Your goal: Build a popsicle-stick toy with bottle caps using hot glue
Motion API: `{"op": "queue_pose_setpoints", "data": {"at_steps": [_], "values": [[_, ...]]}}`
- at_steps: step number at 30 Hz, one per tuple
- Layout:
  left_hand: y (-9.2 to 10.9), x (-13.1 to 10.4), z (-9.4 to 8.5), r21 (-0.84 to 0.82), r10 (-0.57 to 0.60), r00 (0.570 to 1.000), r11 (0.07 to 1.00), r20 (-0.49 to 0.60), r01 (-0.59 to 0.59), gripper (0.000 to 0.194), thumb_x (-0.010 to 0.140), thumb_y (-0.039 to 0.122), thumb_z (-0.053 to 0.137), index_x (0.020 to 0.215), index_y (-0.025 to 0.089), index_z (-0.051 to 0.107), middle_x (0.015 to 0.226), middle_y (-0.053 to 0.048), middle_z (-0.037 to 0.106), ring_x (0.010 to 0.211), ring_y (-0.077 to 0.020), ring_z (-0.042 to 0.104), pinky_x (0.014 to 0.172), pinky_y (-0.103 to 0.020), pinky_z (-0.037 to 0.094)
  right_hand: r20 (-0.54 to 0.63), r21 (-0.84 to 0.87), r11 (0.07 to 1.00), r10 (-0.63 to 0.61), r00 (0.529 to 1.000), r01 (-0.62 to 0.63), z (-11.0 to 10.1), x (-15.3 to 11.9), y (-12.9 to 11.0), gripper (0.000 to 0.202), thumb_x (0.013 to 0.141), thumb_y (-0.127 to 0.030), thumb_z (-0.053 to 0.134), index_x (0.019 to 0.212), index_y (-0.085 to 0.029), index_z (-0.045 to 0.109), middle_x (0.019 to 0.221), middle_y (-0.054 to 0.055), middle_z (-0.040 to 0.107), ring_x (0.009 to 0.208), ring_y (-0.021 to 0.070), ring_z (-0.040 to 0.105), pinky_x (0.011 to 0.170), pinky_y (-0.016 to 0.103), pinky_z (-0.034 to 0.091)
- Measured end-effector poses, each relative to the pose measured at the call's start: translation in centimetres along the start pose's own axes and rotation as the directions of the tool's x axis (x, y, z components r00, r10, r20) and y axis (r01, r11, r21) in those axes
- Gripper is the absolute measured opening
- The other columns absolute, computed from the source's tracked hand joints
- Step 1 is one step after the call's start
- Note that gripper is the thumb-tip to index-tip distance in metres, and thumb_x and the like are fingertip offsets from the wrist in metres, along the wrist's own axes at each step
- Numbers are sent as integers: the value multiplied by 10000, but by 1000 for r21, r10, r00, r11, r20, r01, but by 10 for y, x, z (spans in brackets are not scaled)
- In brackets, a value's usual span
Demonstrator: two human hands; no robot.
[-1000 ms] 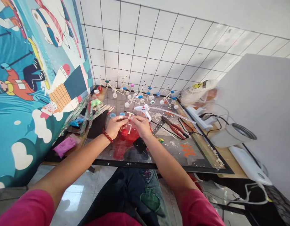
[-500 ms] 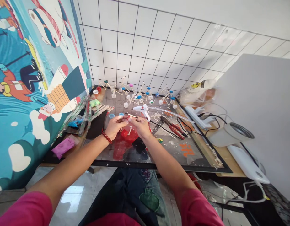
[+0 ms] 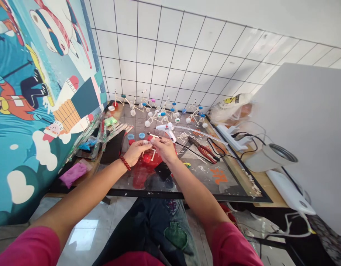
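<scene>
Thumb and fingers of the left hand (image 3: 135, 151) were almost closed, pinching the near-left part of a small stick frame (image 3: 153, 137), and the right hand (image 3: 165, 149) was also nearly closed on its right side. The fingertips came close together at the middle of the frame; whether they touched each other, I cannot tell. This frame was above the near-middle part of the glass table (image 3: 192, 184), and a thin stick with dark ends lay across its far side. Red caps (image 3: 147, 158) were seen just below and around the hands, but which of them were joined to the frame was not clear. A red bracelet (image 3: 125, 162) was on the left wrist. Two blue caps (image 3: 131, 136) stood beyond the left hand, and a white glue gun (image 3: 167, 128) lay just beyond the right hand. To the right were pliers (image 3: 205, 150) with red handles, near a black cable (image 3: 192, 150) and small white scraps (image 3: 184, 136). At the far edge stood a row of stick models (image 3: 162, 114) with coloured caps. On the left side lay flat sticks (image 3: 117, 132), a blue packet (image 3: 88, 144) and, nearer, a pink packet (image 3: 73, 174). On the far right were a plastic bag (image 3: 233, 111) and a white power strip (image 3: 233, 137).
</scene>
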State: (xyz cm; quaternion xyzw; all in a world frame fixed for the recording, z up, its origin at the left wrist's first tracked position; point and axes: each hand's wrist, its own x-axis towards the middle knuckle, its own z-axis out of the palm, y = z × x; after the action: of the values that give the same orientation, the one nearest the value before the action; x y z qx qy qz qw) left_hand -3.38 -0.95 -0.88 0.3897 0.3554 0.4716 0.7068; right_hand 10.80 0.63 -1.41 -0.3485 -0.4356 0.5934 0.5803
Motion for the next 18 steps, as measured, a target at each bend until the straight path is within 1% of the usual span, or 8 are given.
{"op": "queue_pose_setpoints", "data": {"at_steps": [3,5,8,12,16,18], "values": [[0,3,-2,-36,-65,997,997,36,66,375,695,451,802,793,101,709,734,-104,721,601,-171,667,565,-273,541,-29,11,1000,26,999,-26,-2,3,3,268,538,-386,874,609,-202,693,610,-15,682,573,135,587,630,304,480],[0,4,-3,-54,-103,992,993,67,106,391,761,482,738,816,96,712,752,-129,726,632,-189,684,576,-281,552,-41,8,999,49,998,-48,-3,5,4,286,523,-389,878,599,-200,678,596,-20,673,551,125,572,605,292,464],[-1,6,-4,-84,-122,987,988,99,131,386,821,477,682,835,93,712,754,-145,727,688,-212,703,618,-297,570,-27,1,998,61,998,-61,-4,6,3,292,530,-394,877,595,-197,671,595,-14,676,536,120,560,579,284,445],[0,6,-3,-134,-145,982,978,117,160,416,912,480,571,931,88,712,770,-151,729,709,-220,711,630,-308,577,-21,12,996,91,996,-91,-4,5,2,311,527,-412,880,604,-194,673,609,1,695,515,124,549,539,284,435],[1,6,-2,-173,-171,981,967,96,186,471,1011,417,363,1027,83,696,790,-150,733,719,-215,717,636,-311,582,-37,52,992,115,993,-113,-4,7,1,328,508,-402,889,609,-188,662,554,-23,652,478,104,514,486,258,410],[2,6,-3,-193,-175,981,963,79,187,491,1023,404,317,1057,86,688,805,-148,736,726,-216,721,635,-314,585,-32,76,989,129,991,-127,-4,7,0,330,518,-406,884,620,-192,654,536,-36,625,463,99,498,465,254,407]]}}
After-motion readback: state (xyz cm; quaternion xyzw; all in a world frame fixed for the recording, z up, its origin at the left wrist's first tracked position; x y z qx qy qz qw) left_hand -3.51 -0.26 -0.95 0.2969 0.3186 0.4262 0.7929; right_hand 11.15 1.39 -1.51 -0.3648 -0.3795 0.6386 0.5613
